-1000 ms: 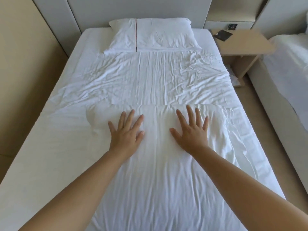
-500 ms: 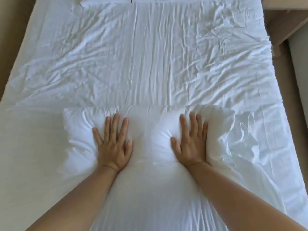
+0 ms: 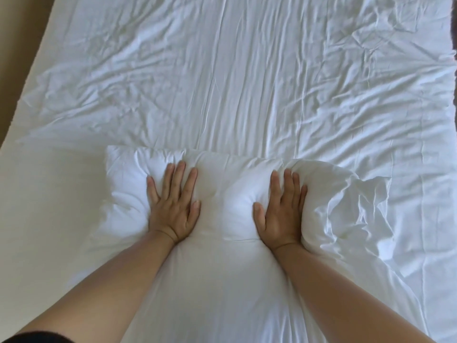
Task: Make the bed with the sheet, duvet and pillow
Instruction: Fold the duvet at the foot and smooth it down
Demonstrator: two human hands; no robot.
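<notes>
A puffy white folded duvet [image 3: 227,204] lies across the near half of the bed, its folded edge running left to right. My left hand [image 3: 174,206] presses flat on it left of centre, fingers spread. My right hand [image 3: 282,209] presses flat on it right of centre, sinking into the filling. A bunched white corner [image 3: 356,211] of the duvet bulges to the right of my right hand. The wrinkled white sheet [image 3: 247,82] covers the mattress beyond. The pillow is out of view.
The bed's left edge [image 3: 27,78] runs diagonally at the upper left, with beige floor or wall beyond it. A dark strip shows at the right border [image 3: 454,33]. A black sleeve edge [image 3: 32,336] sits at the bottom left.
My view has dropped and closed in on the bed, so the pillow and nightstand left the frame. Both hands pushed deeper into the duvet, which puffs up around them.
</notes>
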